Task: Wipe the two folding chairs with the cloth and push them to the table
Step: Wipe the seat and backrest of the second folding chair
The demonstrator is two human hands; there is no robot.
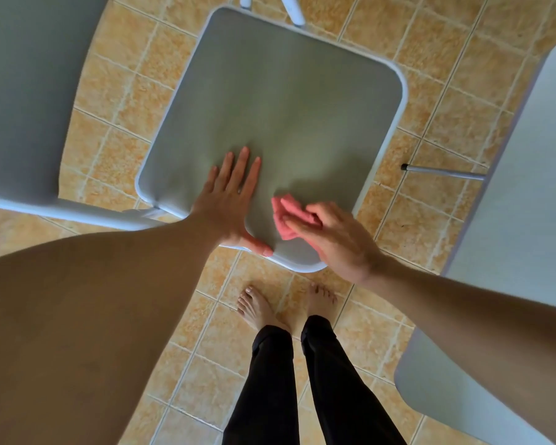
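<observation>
A folding chair with a grey padded seat (276, 101) and a white frame stands straight below me. My left hand (230, 197) lies flat on the seat's near left part, fingers straight and spread, thumb along the front edge. My right hand (331, 236) holds a bunched pink cloth (284, 216) between thumb and fingers and presses it on the seat near the front edge. A second grey chair surface (23, 91) with a white frame fills the upper left, beside the first chair.
A pale grey tabletop (527, 194) runs along the right side, with a thin metal leg (443, 172) jutting out under it. Another grey rounded surface (446, 399) sits at the lower right. My bare feet (260, 309) stand on orange floor tiles just in front of the chair.
</observation>
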